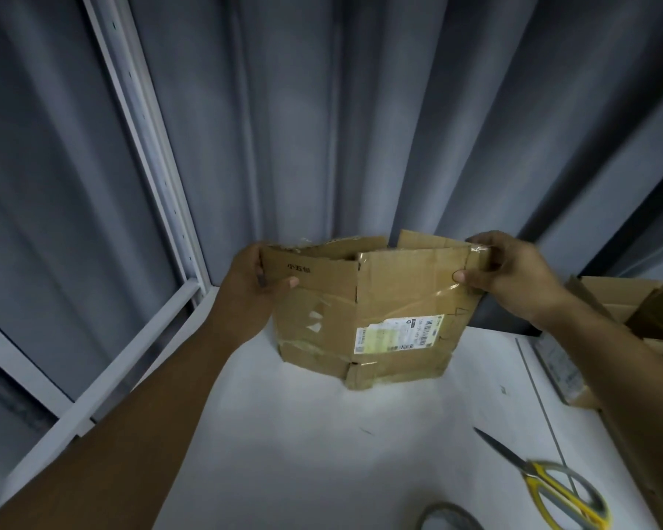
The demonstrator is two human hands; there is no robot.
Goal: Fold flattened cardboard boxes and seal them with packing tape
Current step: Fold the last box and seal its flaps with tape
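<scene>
Box: your worn brown cardboard box (364, 319), creased, glossy with old tape, stands on the white worktop (322, 434).
Left hand (251, 290): fingers pinch its top flap.
Right hand (513, 277): fingers pinch the taped corner.

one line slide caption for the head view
Left hand and right hand grip a cardboard box by its top flaps on a white table, scissors nearby.

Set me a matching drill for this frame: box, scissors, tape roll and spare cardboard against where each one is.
Things:
1. cardboard box
2. scissors
3. tape roll
4. spare cardboard

Places:
A. lying flat on the table, near right
B. upright, pinched at its top corners by the left hand and right hand
C. piled at the far right
D. cut off by the picture's bottom edge

Pairs: 1-B, 2-A, 3-D, 4-C
</scene>
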